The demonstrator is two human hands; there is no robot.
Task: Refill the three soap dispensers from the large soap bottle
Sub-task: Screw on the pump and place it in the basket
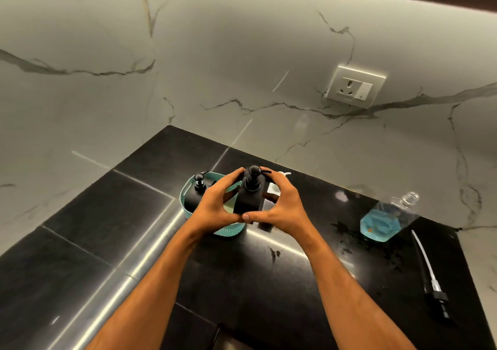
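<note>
both hands, left hand (215,204) and right hand (279,204), cup a black pump dispenser (248,196), grip clamped round its square body, thumbs meeting at its near face. behind-left of the grip a second black dispenser (197,192) sits in the teal basket (228,230); a white one (274,186) just behind, probably. large soap bottle (387,219), uncapped, well right on the desk (242,282). keep it upright, set down squarely in the basket.

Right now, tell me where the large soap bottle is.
In the head view, the large soap bottle stands uncapped at the right of the black counter, its pump lying beside it.
</note>
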